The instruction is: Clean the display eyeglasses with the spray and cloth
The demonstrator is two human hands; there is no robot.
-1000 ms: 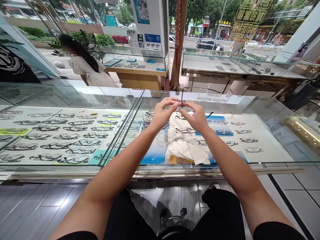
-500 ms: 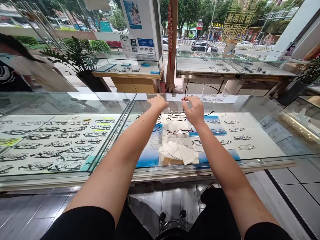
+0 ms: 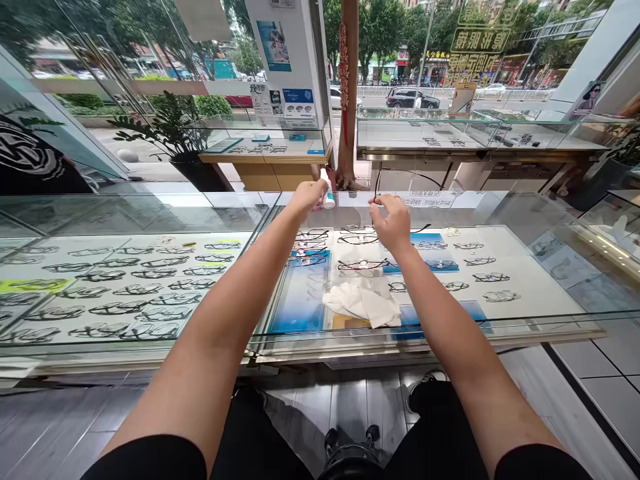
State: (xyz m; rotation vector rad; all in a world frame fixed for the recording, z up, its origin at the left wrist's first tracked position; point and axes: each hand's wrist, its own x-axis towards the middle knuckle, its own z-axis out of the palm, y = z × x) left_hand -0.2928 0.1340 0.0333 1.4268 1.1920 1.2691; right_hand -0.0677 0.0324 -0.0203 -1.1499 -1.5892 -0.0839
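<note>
Above the far part of the glass counter, my left hand (image 3: 309,198) is closed around a small white bottle (image 3: 329,193) with a blue-green label. My right hand (image 3: 391,219) pinches a pair of dark thin-framed glasses (image 3: 410,172), whose temple stretches out to the right. Between and below my hands, several pairs of glasses (image 3: 361,265) sit in rows on the counter. A crumpled white cloth (image 3: 363,301) lies near the counter's front edge, over a yellowish-brown object (image 3: 349,322).
The glass display counter (image 3: 295,345) crosses the view, with many glasses in its left part (image 3: 143,289). Beyond it stand two more display cases (image 3: 273,159) and a potted plant (image 3: 190,157). A person's black shirt (image 3: 37,157) shows at far left. A wheeled stool base (image 3: 350,448) is below.
My left hand has moved left, and the white bottle now shows clearly in it. My right hand still holds the glasses. The person at the left has mostly left the view.
</note>
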